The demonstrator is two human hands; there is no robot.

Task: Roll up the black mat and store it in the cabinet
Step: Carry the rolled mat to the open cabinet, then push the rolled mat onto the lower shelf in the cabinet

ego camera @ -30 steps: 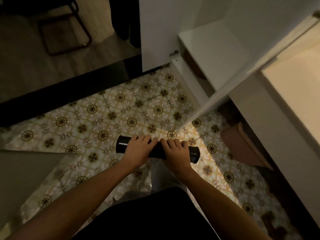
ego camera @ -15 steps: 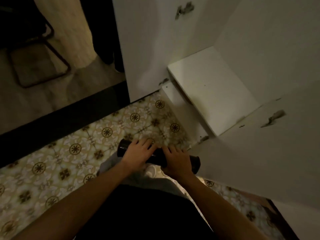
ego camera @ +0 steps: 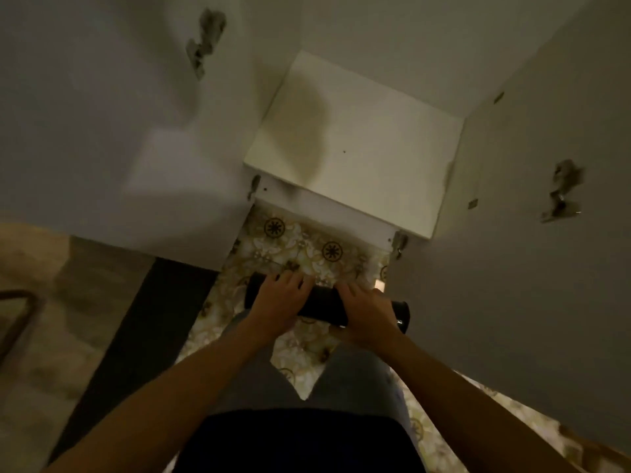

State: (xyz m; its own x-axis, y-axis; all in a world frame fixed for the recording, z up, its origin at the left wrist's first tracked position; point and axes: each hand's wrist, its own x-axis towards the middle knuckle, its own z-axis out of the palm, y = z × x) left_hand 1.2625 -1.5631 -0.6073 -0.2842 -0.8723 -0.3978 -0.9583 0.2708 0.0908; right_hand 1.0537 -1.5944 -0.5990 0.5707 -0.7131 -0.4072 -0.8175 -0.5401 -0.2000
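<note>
The black mat (ego camera: 322, 303) is rolled into a tight tube and held level above the patterned floor. My left hand (ego camera: 278, 300) grips its left part and my right hand (ego camera: 367, 314) grips its right part, so only the middle and both ends show. Straight ahead the white cabinet (ego camera: 355, 145) stands open, its bottom shelf bare and lit. The roll is a short way in front of the shelf's front edge.
The cabinet's left door (ego camera: 119, 124) and right door (ego camera: 519, 254) swing out on either side of me, with hinges showing. Patterned tiles (ego camera: 300, 247) lie between them. A dark threshold strip (ego camera: 136, 336) and a wooden floor are at the left.
The view has swung to face the open cabinet head-on and moved closer. Both hands have kept hold of the rolled mat and carried it toward the shelf.
</note>
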